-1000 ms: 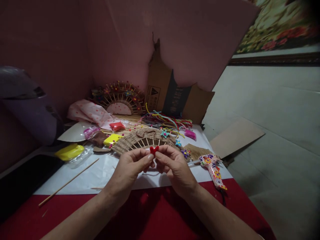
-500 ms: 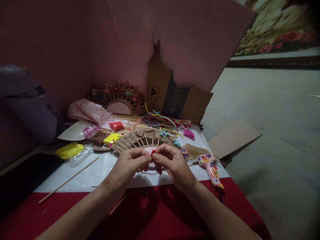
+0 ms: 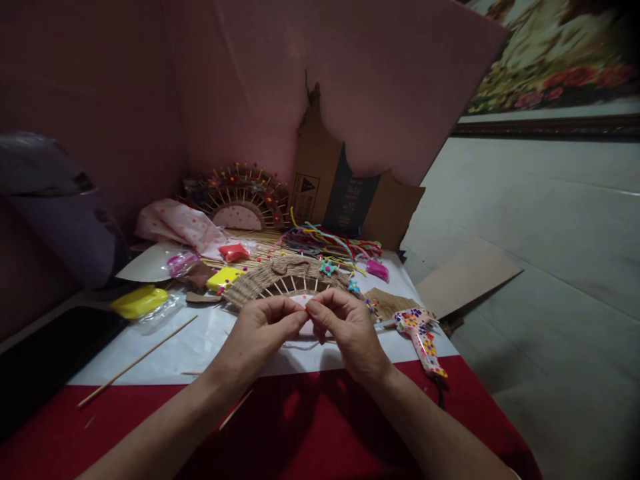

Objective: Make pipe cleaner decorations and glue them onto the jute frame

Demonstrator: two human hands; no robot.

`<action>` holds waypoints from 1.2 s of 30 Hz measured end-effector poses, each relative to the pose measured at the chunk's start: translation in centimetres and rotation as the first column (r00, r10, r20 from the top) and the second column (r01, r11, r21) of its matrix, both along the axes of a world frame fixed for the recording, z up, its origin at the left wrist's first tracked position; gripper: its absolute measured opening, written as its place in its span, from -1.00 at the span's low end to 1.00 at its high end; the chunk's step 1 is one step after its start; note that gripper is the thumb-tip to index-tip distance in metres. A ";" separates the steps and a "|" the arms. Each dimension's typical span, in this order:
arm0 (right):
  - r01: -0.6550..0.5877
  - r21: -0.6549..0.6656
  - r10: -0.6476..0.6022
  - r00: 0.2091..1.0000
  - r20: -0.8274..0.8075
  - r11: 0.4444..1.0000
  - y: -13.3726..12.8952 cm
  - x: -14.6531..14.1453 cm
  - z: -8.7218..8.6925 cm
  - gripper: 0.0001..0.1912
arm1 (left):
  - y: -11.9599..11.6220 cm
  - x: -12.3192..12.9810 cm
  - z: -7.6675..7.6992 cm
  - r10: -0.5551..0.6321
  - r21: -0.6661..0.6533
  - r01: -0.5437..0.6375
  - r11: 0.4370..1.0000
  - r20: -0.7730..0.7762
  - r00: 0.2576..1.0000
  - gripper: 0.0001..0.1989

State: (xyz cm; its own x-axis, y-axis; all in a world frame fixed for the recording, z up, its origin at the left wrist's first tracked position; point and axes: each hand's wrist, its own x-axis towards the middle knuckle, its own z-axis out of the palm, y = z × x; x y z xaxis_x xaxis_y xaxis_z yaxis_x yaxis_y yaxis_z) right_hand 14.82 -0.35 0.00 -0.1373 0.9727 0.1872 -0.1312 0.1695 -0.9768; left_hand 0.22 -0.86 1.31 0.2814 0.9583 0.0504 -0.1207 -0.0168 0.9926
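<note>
Thumb and fingers of my left hand (image 3: pixel 273 323) and my right hand (image 3: pixel 345 327) meet in a pinch over the front of the table. Between the fingertips is a small piece of red clay (image 3: pixel 307 307), mostly covered by them. Just behind my hands lies a half-round fan (image 3: pixel 280 273) of twine and sticks, with blue and purple clay flowers on its right side. My wrists hide part of its pale dotted base. To the right of my right hand rests a flower-patterned glue gun (image 3: pixel 420 333).
Yellow clay (image 3: pixel 140 302) in plastic and a thin stick (image 3: pixel 137 361) lie at left, beside a black panel (image 3: pixel 60 360). Behind are red clay (image 3: pixel 233 252), coloured pipe cleaners (image 3: pixel 330 239), a finished fan (image 3: pixel 237 193) and torn cardboard (image 3: pixel 325 173) against the wall.
The red clay has become almost fully covered as the fingertips of both hands closed together over it. My arms have hardly moved.
</note>
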 end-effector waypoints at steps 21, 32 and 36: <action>0.057 -0.014 -0.058 0.993 -0.101 0.998 0.5 0.2 -0.5 -0.78 | -0.1 -0.3 -0.7 0.205 0.551 -0.017 0.834 -0.281 0.938 -0.86; 0.041 -0.056 -0.049 0.987 -0.154 0.998 0.2 0.1 -0.1 -0.78 | -0.1 -0.1 -1.1 0.389 0.757 0.007 0.654 -0.344 0.854 -0.91; 0.012 -0.044 -0.020 0.985 -0.172 0.999 0.0 0.0 -0.1 -0.79 | -0.4 0.0 -1.0 0.394 0.736 0.002 0.677 -0.365 0.843 -0.91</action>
